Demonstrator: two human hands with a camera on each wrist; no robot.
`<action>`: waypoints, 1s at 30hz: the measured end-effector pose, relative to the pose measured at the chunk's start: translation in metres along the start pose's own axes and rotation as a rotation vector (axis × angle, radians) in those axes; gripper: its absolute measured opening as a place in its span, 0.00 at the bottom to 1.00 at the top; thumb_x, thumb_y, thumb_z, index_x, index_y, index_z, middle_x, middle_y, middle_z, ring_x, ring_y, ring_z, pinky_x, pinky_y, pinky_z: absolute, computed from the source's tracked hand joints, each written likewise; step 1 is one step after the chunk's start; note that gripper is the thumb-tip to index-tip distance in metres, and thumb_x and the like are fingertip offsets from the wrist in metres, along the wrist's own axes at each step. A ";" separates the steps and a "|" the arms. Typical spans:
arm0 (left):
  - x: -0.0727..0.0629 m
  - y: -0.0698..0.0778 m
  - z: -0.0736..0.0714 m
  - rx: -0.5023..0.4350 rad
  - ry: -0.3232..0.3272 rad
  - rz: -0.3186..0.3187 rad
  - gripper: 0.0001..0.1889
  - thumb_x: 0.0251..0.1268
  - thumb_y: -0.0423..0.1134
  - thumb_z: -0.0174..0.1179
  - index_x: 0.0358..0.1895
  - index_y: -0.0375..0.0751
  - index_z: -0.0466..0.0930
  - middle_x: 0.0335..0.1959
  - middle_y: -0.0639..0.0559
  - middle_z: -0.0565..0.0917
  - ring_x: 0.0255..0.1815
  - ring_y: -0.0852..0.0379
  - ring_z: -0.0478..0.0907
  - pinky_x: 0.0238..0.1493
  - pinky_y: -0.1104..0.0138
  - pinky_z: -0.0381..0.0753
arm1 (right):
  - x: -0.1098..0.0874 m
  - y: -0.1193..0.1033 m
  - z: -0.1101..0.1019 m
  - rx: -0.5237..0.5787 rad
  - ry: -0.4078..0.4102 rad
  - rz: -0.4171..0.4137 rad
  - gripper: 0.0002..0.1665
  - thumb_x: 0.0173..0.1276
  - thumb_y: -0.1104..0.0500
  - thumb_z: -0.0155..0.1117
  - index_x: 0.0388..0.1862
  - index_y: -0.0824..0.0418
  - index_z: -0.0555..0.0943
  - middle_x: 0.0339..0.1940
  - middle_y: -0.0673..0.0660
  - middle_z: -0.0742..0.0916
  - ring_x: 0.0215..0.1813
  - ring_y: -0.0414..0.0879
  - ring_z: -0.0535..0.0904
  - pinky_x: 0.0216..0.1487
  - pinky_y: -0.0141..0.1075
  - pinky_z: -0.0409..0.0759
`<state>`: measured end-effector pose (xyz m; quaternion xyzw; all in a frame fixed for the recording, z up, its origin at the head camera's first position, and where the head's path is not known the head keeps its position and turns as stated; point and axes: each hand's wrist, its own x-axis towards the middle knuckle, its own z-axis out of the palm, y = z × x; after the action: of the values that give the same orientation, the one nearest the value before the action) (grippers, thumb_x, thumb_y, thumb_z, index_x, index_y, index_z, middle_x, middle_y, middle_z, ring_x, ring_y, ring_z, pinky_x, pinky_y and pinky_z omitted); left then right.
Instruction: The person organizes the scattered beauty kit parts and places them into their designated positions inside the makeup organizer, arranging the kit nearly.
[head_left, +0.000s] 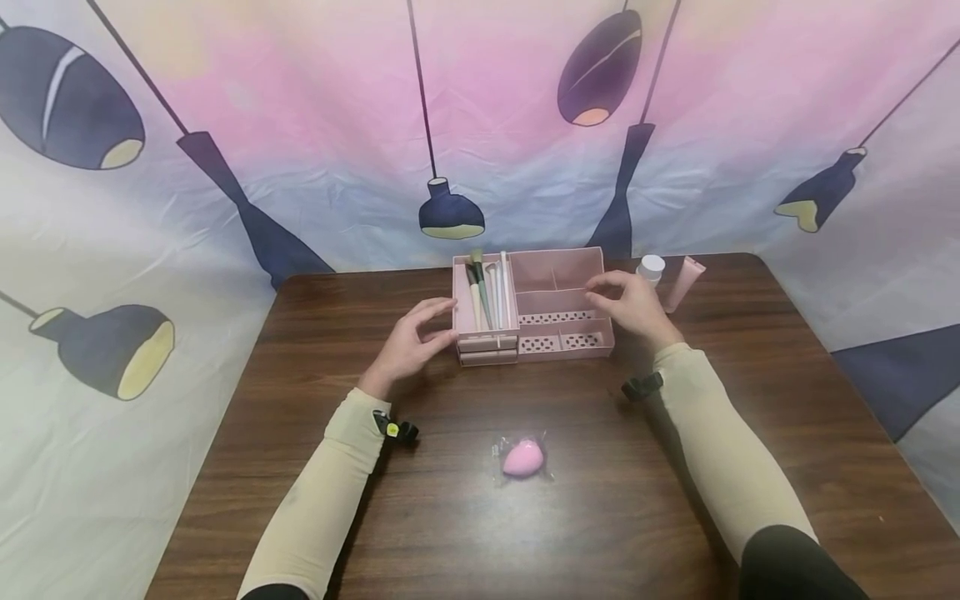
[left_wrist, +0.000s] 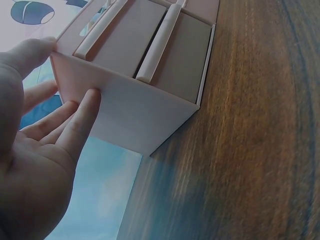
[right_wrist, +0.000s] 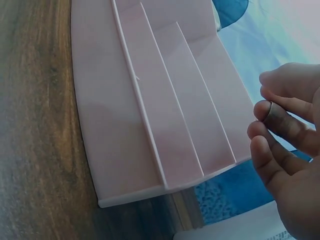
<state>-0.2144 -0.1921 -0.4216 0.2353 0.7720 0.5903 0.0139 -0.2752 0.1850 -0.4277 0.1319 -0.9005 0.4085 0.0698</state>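
Observation:
A pink desk organizer (head_left: 540, 271) stands near the table's back edge, with drawers at its left front and stepped compartments on the right. Several makeup brushes (head_left: 482, 292) lie in its top left tray. My left hand (head_left: 408, 343) is at the left side; in the left wrist view, its extended fingers (left_wrist: 82, 120) touch the organizer's side wall (left_wrist: 135, 115) and edge. By the right end is my right hand (head_left: 633, 307), fingers loosely bent and holding nothing. The right wrist view shows that hand (right_wrist: 295, 135) beside the compartments; contact there is unclear.
Behind my right hand stand a white bottle (head_left: 651, 268) and a pink tube (head_left: 684, 283). A pink makeup sponge (head_left: 523, 458) in clear wrapping lies on the wooden table (head_left: 600, 533), nearer me. A printed cloth (head_left: 360, 142) hangs behind the table.

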 end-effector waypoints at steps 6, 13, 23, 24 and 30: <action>-0.001 -0.001 0.000 0.006 -0.002 -0.005 0.26 0.64 0.27 0.62 0.66 0.25 0.68 0.66 0.33 0.67 0.68 0.38 0.67 0.64 0.43 0.75 | -0.002 0.000 0.001 0.004 0.009 -0.021 0.11 0.63 0.57 0.70 0.44 0.58 0.87 0.49 0.60 0.87 0.54 0.55 0.81 0.58 0.50 0.78; -0.001 0.000 0.000 0.010 0.000 -0.002 0.26 0.64 0.27 0.61 0.66 0.25 0.68 0.66 0.33 0.67 0.67 0.38 0.67 0.64 0.46 0.77 | -0.005 -0.003 0.002 0.016 0.026 -0.030 0.11 0.62 0.57 0.71 0.44 0.58 0.87 0.48 0.60 0.88 0.53 0.55 0.81 0.57 0.49 0.78; -0.002 0.001 0.000 0.001 -0.002 0.010 0.27 0.64 0.26 0.61 0.65 0.23 0.67 0.66 0.31 0.67 0.68 0.34 0.66 0.64 0.40 0.74 | -0.013 0.000 0.005 0.017 0.012 -0.094 0.12 0.61 0.59 0.71 0.44 0.59 0.87 0.47 0.60 0.88 0.51 0.56 0.83 0.56 0.49 0.79; -0.002 0.001 0.000 0.001 -0.002 0.008 0.27 0.64 0.26 0.61 0.65 0.23 0.67 0.66 0.31 0.66 0.68 0.34 0.66 0.64 0.40 0.74 | -0.013 0.001 0.006 0.017 0.011 -0.098 0.12 0.61 0.58 0.71 0.44 0.59 0.87 0.47 0.60 0.88 0.51 0.56 0.83 0.55 0.49 0.79; -0.002 0.004 0.000 0.032 -0.001 -0.012 0.27 0.65 0.28 0.61 0.66 0.25 0.68 0.67 0.32 0.67 0.68 0.37 0.66 0.65 0.40 0.74 | -0.019 0.000 0.009 0.034 0.011 -0.108 0.11 0.61 0.59 0.72 0.42 0.59 0.87 0.46 0.59 0.89 0.50 0.54 0.83 0.55 0.46 0.79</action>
<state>-0.2113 -0.1925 -0.4185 0.2312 0.7828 0.5776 0.0138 -0.2573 0.1818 -0.4382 0.1791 -0.8847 0.4199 0.0943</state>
